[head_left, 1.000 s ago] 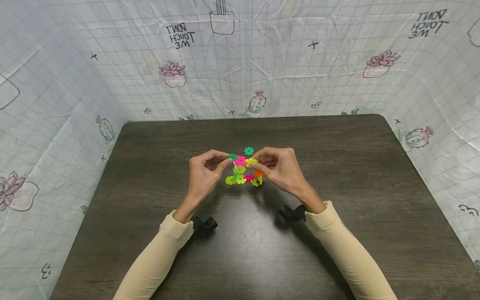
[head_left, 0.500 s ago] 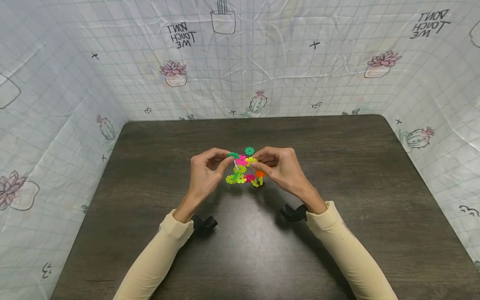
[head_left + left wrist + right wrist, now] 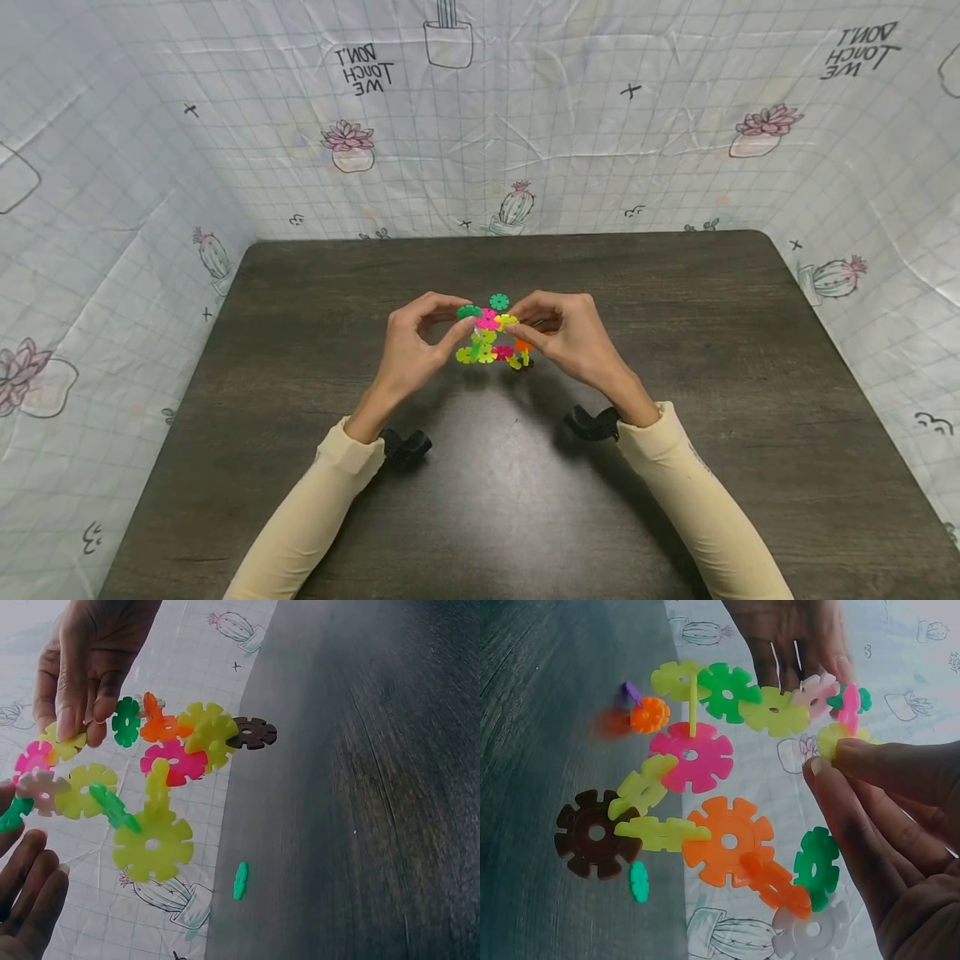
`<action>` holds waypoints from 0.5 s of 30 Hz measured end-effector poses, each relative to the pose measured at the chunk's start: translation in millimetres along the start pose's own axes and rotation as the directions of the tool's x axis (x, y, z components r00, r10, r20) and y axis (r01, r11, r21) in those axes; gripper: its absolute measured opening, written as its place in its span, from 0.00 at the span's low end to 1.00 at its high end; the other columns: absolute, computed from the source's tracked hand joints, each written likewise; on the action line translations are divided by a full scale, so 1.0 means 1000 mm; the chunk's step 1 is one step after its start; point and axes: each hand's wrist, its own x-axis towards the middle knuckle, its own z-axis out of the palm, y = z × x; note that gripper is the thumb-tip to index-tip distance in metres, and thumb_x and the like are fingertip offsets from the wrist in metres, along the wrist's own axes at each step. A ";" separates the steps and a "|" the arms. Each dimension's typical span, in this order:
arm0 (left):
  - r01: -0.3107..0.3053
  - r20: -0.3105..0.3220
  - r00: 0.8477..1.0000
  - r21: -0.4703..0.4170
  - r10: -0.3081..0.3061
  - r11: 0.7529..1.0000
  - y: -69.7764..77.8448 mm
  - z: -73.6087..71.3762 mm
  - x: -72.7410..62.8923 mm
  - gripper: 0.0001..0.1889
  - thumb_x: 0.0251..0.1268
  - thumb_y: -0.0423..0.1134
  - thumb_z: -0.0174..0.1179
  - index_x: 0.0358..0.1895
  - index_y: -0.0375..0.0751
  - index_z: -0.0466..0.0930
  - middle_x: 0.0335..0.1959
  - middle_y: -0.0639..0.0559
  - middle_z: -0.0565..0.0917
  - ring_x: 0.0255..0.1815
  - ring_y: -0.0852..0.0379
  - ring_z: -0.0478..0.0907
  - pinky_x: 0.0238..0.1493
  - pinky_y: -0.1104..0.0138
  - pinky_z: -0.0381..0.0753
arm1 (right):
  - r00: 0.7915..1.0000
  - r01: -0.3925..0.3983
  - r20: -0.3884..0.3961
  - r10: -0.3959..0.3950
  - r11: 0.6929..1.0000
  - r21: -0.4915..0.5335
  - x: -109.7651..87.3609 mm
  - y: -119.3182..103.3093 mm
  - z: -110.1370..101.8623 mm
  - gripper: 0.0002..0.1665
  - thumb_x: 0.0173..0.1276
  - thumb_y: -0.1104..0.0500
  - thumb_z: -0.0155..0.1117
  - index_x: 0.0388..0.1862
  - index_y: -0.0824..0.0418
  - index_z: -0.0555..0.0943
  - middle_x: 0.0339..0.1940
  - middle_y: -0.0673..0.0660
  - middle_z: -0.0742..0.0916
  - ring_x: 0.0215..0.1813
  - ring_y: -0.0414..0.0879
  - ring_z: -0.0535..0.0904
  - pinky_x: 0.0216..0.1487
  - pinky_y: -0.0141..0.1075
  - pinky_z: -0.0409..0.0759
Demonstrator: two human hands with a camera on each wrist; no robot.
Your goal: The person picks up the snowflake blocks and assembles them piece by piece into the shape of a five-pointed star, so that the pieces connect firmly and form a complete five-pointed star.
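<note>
Both hands hold a chain of interlocking flower-shaped plastic discs up above the table. My left hand (image 3: 412,343) pinches a green disc (image 3: 469,312) at one end between thumb and fingers. Between the hands sits a pink disc (image 3: 487,319). With thumb and index finger, my right hand (image 3: 573,337) pinches a yellow disc (image 3: 506,322) beside it. The rest of the chain hangs below: a magenta disc (image 3: 691,757), a brown disc (image 3: 598,834), an orange disc (image 3: 728,841) and a white disc (image 3: 811,930), among others. My fingers partly cover the gripped discs.
A dark wood-grain table (image 3: 480,517) lies under the hands. On it, in the right wrist view, are a loose green disc (image 3: 639,882) and a small orange piece (image 3: 650,715) with a purple one (image 3: 631,693). A printed cloth (image 3: 585,125) encloses the back and sides.
Both hands and the disc chain have shifted slightly to the right. The grips on the green and yellow discs look the same.
</note>
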 end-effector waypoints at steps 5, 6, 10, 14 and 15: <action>0.007 0.039 0.999 0.031 -0.008 1.000 0.000 0.000 0.000 0.16 0.69 0.39 0.71 0.58 0.47 0.87 0.51 0.50 0.88 0.54 0.55 0.87 0.63 0.50 0.86 | 1.000 -0.001 0.000 0.001 1.000 0.007 0.001 0.002 -0.001 0.07 0.65 0.60 0.79 0.41 0.54 0.90 0.36 0.51 0.93 0.37 0.48 0.91 0.39 0.32 0.90; 0.011 0.050 0.999 0.039 -0.013 0.999 0.000 0.000 0.000 0.17 0.68 0.40 0.71 0.58 0.49 0.87 0.51 0.51 0.88 0.54 0.56 0.86 0.63 0.51 0.86 | 1.000 -0.001 0.001 0.001 1.000 0.006 0.001 0.002 0.000 0.07 0.65 0.60 0.79 0.41 0.54 0.90 0.36 0.52 0.93 0.37 0.48 0.91 0.39 0.32 0.90; 0.030 0.080 0.996 0.046 -0.033 0.999 0.000 0.003 0.000 0.19 0.65 0.42 0.74 0.59 0.49 0.87 0.52 0.54 0.88 0.55 0.58 0.85 0.65 0.57 0.85 | 1.000 -0.001 0.008 0.001 1.000 -0.002 0.001 0.002 0.002 0.07 0.65 0.61 0.78 0.42 0.55 0.90 0.37 0.53 0.93 0.37 0.44 0.91 0.39 0.32 0.90; 0.029 0.089 0.996 0.024 -0.031 0.999 0.000 0.005 0.000 0.18 0.63 0.41 0.76 0.56 0.46 0.88 0.48 0.53 0.88 0.53 0.57 0.85 0.63 0.60 0.85 | 1.000 -0.002 0.013 0.002 1.000 0.012 0.000 0.001 0.005 0.08 0.64 0.61 0.79 0.42 0.56 0.90 0.37 0.53 0.94 0.36 0.43 0.91 0.39 0.32 0.90; 0.024 0.092 0.995 0.018 -0.026 1.000 0.000 0.005 0.000 0.17 0.63 0.40 0.76 0.54 0.45 0.88 0.47 0.53 0.88 0.52 0.57 0.85 0.63 0.60 0.86 | 1.000 -0.002 0.013 0.002 1.000 0.013 0.000 0.001 0.006 0.07 0.64 0.61 0.79 0.42 0.56 0.90 0.37 0.53 0.94 0.36 0.43 0.91 0.39 0.32 0.90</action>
